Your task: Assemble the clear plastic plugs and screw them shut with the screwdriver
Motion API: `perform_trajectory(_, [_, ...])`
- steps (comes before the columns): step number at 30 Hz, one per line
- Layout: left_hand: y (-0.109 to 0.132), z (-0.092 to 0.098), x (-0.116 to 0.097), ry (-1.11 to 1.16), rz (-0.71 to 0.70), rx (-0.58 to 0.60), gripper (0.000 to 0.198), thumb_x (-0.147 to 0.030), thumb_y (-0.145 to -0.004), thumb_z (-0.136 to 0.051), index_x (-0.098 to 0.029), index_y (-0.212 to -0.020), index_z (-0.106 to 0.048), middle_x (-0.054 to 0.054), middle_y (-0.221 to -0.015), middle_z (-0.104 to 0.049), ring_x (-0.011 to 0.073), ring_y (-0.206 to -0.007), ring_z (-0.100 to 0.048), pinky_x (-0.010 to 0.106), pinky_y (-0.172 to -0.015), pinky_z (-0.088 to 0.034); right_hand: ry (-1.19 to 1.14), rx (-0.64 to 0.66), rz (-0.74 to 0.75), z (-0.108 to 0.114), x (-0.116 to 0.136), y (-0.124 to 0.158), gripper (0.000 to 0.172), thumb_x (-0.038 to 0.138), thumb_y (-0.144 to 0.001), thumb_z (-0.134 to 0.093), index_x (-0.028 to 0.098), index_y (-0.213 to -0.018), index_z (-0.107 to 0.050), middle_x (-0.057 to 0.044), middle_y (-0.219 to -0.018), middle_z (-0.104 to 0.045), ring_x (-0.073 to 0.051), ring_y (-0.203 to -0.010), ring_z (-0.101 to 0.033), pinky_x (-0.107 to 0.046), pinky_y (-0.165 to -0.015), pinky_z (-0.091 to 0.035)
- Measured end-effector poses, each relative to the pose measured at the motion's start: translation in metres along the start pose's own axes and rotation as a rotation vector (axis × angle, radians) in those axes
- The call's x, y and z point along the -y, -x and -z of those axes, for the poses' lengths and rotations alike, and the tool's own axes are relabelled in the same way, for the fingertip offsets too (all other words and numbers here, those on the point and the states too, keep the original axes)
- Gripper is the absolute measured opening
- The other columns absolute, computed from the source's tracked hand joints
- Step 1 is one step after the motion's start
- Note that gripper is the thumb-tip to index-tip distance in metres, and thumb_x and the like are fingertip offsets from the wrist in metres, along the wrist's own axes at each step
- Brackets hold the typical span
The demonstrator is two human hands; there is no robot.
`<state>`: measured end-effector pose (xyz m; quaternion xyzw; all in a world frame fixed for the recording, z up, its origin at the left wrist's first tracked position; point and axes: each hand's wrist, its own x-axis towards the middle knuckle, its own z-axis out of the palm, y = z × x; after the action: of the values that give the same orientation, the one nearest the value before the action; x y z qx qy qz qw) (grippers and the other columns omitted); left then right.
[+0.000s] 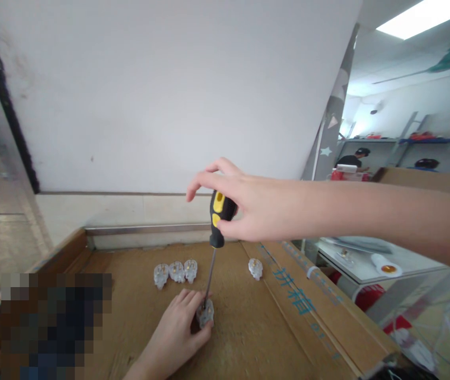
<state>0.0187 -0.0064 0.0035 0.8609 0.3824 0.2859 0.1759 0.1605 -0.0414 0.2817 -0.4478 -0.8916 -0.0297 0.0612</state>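
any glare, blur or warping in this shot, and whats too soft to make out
Head view: the ceiling light is blown out to white at upper right; head view: the white panel has slanting sides, probably wide-angle stretch; head view: the clear plug piece under the screwdriver looks soft, its fine detail unreadable; head view: a pixelated patch hides the lower left.

Clear, glossy plastic for plugs [176, 272]; matt plastic for screwdriver handle [221, 211], smooth metal for shaft [211, 272]; matt, lightly scuffed cardboard for worktop [241, 348]; smooth, matt finish on white panel [177, 95]; dull metal for rear strip [149, 229]
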Motion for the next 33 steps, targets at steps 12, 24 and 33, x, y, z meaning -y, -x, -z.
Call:
perform_trajectory(12, [0.001, -0.003, 0.004, 0.008, 0.000, 0.001, 0.033, -0.022, -0.077, -0.055, -0.020, -0.109, -0.056, 0.006, -0.100, -0.063, 0.0242, -0.093, -0.055, 0.037, -0.084, -0.045, 0.097, -0.025, 0.017, -0.001, -0.002, 0.000, 0.029, 0.029, -0.073, -0.060, 0.027, -0.102, -0.057, -0.001, -0.097, -0.049, -0.009, -0.058, -0.045, -0.025, -0.055, -0.035])
perform_trajectory(24, [0.000, -0.003, 0.003, -0.017, 0.003, 0.000, 0.033, -0.022, -0.077, -0.054, -0.018, -0.110, -0.055, 0.008, -0.100, -0.063, 0.0251, -0.094, -0.056, 0.039, -0.085, -0.044, -0.018, -0.170, 0.103, -0.014, -0.008, -0.003, 0.022, 0.011, -0.071, -0.056, 0.021, -0.090, -0.060, 0.000, -0.083, -0.045, -0.008, -0.059, -0.045, -0.023, -0.054, -0.035])
perform_trajectory(33, [0.000, -0.004, 0.004, 0.002, -0.017, -0.024, 0.034, -0.021, -0.075, -0.055, -0.018, -0.109, -0.055, 0.008, -0.100, -0.062, 0.0246, -0.096, -0.055, 0.038, -0.085, -0.044, -0.011, -0.100, 0.050, -0.008, 0.004, 0.008, 0.022, 0.010, -0.072, -0.055, 0.019, -0.092, -0.058, -0.001, -0.088, -0.044, -0.008, -0.062, -0.044, -0.024, -0.057, -0.036])
